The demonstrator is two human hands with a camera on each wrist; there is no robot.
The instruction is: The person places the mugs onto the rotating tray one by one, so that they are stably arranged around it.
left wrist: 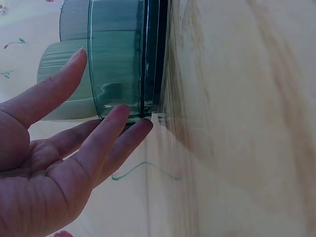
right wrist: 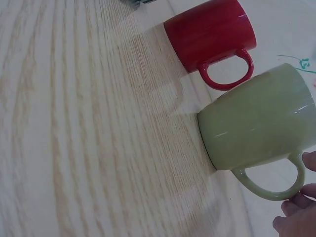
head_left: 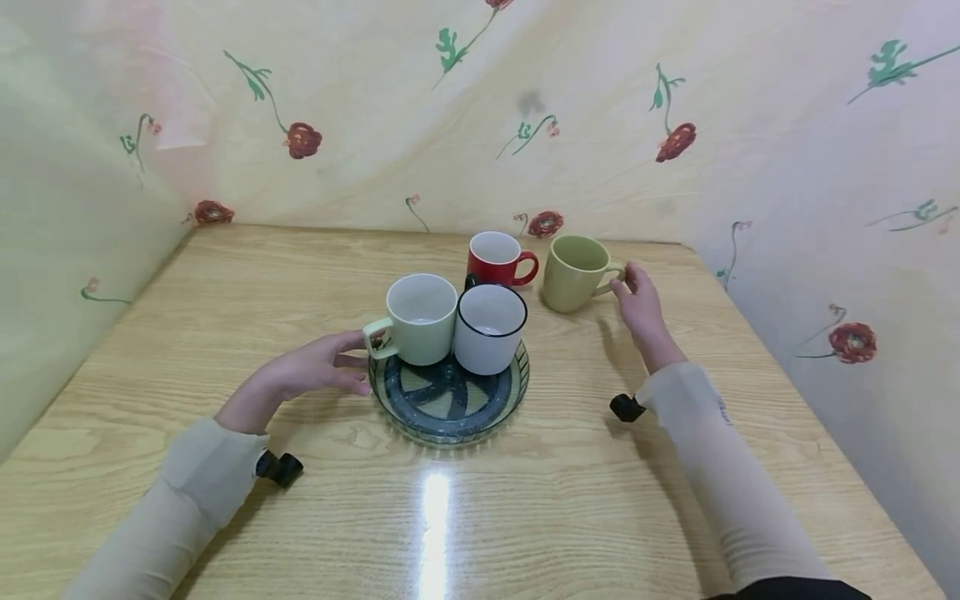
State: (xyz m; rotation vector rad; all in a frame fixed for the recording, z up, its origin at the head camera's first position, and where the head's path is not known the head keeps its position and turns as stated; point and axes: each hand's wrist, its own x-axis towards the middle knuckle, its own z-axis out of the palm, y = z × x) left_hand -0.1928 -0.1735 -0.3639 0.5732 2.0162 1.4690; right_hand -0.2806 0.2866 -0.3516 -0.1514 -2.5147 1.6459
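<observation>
In the head view a round glass dish stands on the table, holding a pale mug and a white mug with a black rim. My left hand is at the dish's left side, near the pale mug's handle. Seen from the left wrist, its fingers lie loosely extended against or close to the glass wall; exact contact is unclear. Behind the dish, to the right, my right hand pinches the handle of an olive-green mug, which appears to stand upright on the table.
A red mug with a white inside stands behind the dish, just left of the green mug. Floral cloth hangs along the table's back and sides. The wooden table extends in front of the dish.
</observation>
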